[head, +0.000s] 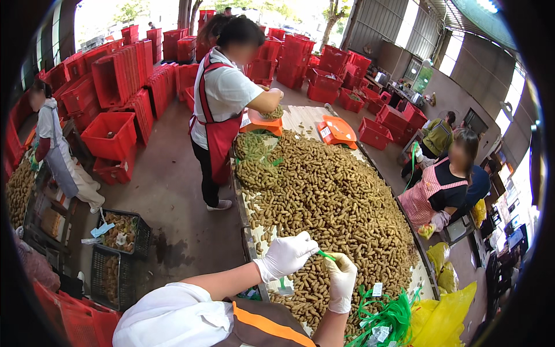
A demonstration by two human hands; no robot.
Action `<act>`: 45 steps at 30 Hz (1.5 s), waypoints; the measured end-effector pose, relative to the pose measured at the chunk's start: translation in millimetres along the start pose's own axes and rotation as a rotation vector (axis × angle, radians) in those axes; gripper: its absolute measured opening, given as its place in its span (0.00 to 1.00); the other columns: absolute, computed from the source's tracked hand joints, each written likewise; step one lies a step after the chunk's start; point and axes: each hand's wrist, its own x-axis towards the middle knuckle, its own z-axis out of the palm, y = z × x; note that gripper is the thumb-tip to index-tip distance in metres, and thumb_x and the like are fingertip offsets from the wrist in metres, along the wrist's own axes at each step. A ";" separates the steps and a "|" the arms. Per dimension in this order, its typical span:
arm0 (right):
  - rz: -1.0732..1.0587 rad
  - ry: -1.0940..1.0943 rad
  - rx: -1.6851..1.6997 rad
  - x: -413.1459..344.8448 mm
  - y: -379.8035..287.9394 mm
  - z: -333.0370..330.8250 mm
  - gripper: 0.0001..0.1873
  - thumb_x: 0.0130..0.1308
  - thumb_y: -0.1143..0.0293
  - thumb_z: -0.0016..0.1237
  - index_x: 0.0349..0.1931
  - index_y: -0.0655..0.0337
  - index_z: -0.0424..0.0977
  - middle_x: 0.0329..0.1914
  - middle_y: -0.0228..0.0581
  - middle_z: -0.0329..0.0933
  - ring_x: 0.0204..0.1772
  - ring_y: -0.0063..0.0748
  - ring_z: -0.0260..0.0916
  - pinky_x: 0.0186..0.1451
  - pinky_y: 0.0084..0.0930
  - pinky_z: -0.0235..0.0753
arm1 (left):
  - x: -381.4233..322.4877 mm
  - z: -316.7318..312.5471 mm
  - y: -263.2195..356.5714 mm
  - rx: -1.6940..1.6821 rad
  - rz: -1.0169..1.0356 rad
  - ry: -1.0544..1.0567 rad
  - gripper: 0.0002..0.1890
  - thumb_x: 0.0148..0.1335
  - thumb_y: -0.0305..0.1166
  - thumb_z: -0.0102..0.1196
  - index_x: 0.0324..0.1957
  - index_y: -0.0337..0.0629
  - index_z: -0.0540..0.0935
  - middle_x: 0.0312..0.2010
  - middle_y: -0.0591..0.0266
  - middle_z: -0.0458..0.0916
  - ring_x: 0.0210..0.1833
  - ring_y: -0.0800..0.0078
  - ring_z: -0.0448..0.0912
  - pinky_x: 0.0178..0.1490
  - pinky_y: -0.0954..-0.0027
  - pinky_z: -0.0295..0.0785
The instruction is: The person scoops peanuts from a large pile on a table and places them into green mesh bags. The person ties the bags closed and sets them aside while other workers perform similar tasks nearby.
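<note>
My left hand (289,255), in a white glove, pinches one end of a short green strip of netting (326,255). The other end is between the fingers of my right hand (341,279), gloved as well. Both hands are above a large heap of unshelled peanuts (338,191) spread over a long table. By my right forearm lies a bundle of green mesh bags (392,316) with white tags. A small white tag (377,289) rests on the peanuts. Filled mesh bags of peanuts (256,173) sit at the table's far left edge.
Across the table, a co-worker in a red apron (217,112) stands beside an orange scale (262,123); another orange scale (337,131) is near the far end. A person in a checked apron (429,191) is at the right. Yellow bags (451,316), black crates (125,232) and stacked red crates (110,134) surround the table.
</note>
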 end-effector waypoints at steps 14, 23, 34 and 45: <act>-0.084 0.058 0.049 4.6 -1.1 9.3 0.04 0.64 0.75 0.57 0.33 0.68 0.79 0.30 0.27 0.77 0.32 0.12 0.67 0.36 0.12 0.67 | -2.0 8.6 2.2 -0.674 -0.214 -0.114 0.07 0.62 0.23 0.60 0.42 0.37 0.82 0.37 0.66 0.79 0.39 0.81 0.76 0.42 0.77 0.72; 0.126 -0.146 0.153 -12.6 -1.3 19.3 0.07 0.64 0.72 0.58 0.37 0.67 0.79 0.32 0.30 0.79 0.37 0.17 0.75 0.36 0.14 0.71 | 10.6 20.2 -0.5 -1.054 -0.508 0.046 0.07 0.70 0.29 0.51 0.40 0.37 0.81 0.36 0.69 0.82 0.36 0.85 0.75 0.42 0.81 0.72; 0.287 -0.277 0.210 -10.0 -1.8 -17.9 0.07 0.65 0.75 0.53 0.42 0.67 0.79 0.33 0.30 0.80 0.33 0.17 0.73 0.37 0.15 0.71 | -0.2 19.2 12.6 -0.831 -0.151 -0.197 0.08 0.64 0.24 0.58 0.45 0.39 0.83 0.41 0.64 0.84 0.41 0.79 0.80 0.45 0.75 0.76; 0.289 -0.085 0.563 -15.4 23.6 17.4 0.13 0.63 0.72 0.57 0.22 0.57 0.69 0.20 0.26 0.69 0.20 0.14 0.60 0.22 0.14 0.57 | -6.8 -8.4 9.6 -0.354 -0.019 -0.310 0.17 0.56 0.39 0.65 0.37 0.38 0.75 0.29 0.56 0.73 0.33 0.61 0.75 0.38 0.65 0.71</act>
